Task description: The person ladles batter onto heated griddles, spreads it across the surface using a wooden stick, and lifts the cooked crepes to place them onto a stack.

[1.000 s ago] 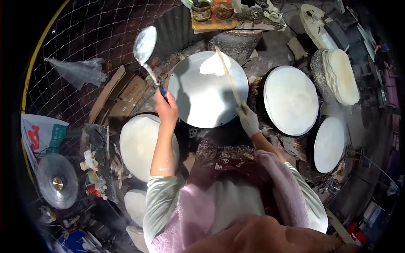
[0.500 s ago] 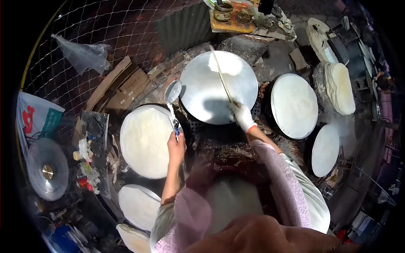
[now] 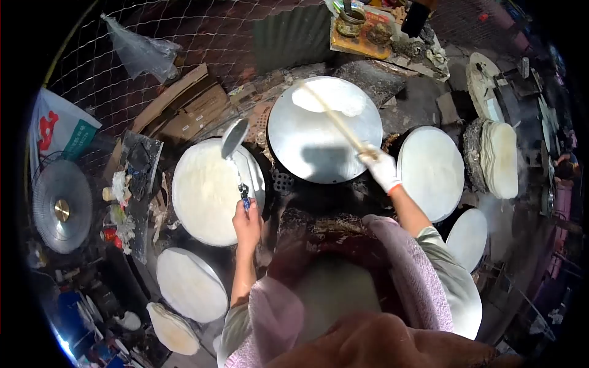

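Silver griddle (image 3: pixel 293 136), head view: white batter (image 3: pixel 343 100) on its far part. Gloved right hand (image 3: pixel 383 170), by griddle's right edge, grasps pale stick (image 3: pixel 336 121) slanting over batter; contact unclear. Bare left hand (image 3: pixel 248 224), at near left of griddle, clasps ladle (image 3: pixel 234 138), bowl above pale round sheet (image 3: pixel 208 196). Stack of sheets (image 3: pixel 502 161) well right of griddle.

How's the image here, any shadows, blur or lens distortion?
In the head view, wide-angle distortion bends the scene and corners go black; the head view shows a shadow on the central griddle; in that view the stick in the gloved right hand looks blurred.
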